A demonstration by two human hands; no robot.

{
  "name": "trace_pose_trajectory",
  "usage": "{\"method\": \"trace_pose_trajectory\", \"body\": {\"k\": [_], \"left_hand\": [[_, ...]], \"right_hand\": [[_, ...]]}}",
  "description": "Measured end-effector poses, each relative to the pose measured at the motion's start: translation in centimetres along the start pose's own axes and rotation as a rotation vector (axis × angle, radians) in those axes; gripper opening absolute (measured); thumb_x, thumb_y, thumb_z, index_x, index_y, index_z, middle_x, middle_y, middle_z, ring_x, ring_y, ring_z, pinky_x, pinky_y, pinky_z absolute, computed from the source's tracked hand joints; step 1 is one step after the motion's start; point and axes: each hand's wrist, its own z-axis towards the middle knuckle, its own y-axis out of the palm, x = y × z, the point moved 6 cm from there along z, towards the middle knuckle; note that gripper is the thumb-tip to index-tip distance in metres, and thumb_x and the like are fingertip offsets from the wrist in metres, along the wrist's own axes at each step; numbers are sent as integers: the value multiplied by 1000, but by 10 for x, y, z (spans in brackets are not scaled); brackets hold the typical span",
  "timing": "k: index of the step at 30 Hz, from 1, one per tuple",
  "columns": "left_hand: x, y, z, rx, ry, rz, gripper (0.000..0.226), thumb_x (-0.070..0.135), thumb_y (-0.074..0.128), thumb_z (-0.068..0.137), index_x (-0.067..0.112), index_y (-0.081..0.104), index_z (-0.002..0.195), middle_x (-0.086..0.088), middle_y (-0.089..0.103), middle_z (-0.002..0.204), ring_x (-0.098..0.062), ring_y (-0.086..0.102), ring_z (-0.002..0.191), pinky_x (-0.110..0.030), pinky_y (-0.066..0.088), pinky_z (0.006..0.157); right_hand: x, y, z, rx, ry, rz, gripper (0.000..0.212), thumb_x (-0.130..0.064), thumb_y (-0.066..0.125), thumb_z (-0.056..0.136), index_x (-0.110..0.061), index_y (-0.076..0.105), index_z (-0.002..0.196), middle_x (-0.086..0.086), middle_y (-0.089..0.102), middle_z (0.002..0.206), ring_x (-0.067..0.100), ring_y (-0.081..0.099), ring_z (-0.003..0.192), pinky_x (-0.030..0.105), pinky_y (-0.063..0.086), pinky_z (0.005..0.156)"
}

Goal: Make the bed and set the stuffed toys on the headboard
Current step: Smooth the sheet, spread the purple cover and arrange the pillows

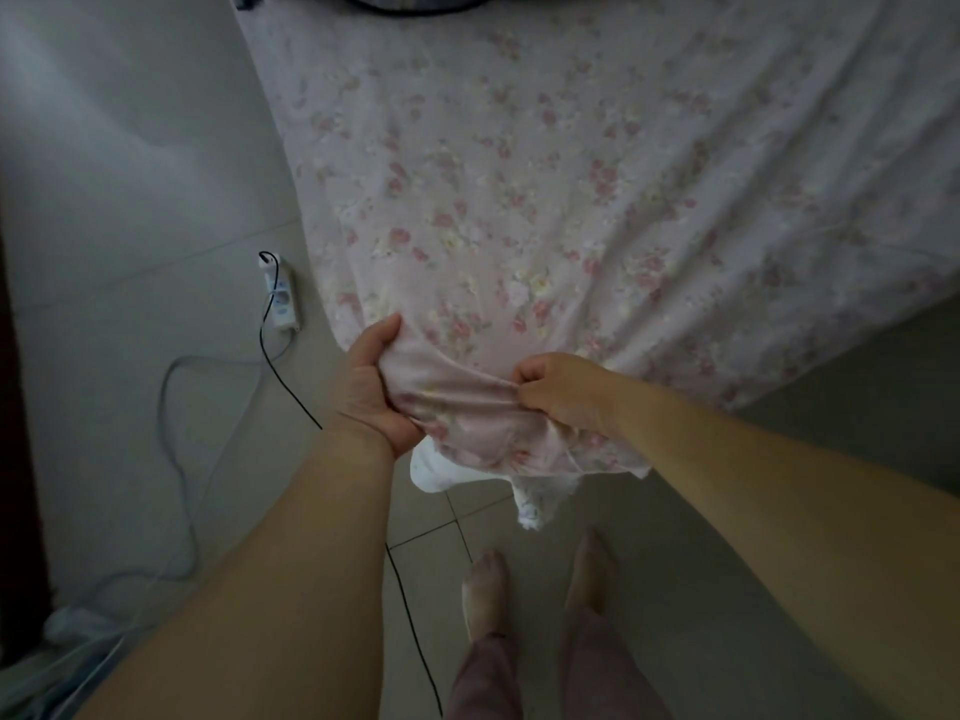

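left hand [371, 387] and right hand [561, 389] — fingers curled tight, each gripping the bunched corner of the floral sheet [545, 200] — above the tiled floor [130, 174].

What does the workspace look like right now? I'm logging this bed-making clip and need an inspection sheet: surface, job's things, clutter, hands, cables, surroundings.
Surface: bed covered by a spread floral cover, wrinkled toward the near corner.
Job's things: floral cover, its near corner bunched and lifted off the bed; no stuffed toys seen.
Clutter: white cloth hanging below the gripped corner; pale bundle at the lower left floor.
Hands: left hand and right hand both grip the cover's corner.
Cables: power strip on the floor, black cable plugged in, grey cord looping away.
Surroundings: tiled floor; person's bare feet below.
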Motion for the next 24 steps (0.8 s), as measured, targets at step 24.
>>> {"method": "trace_pose_trajectory", "body": {"k": [24], "left_hand": [[-12, -216, -26, 809, 74, 385, 47, 7, 73, 73, -4, 60, 116, -18, 65, 110, -28, 61, 78, -32, 50, 72]], "right_hand": [[26, 64, 25, -140, 82, -136, 11, -11, 53, 91, -7, 62, 97, 12, 65, 83, 20, 59, 70, 36, 53, 70]]}}
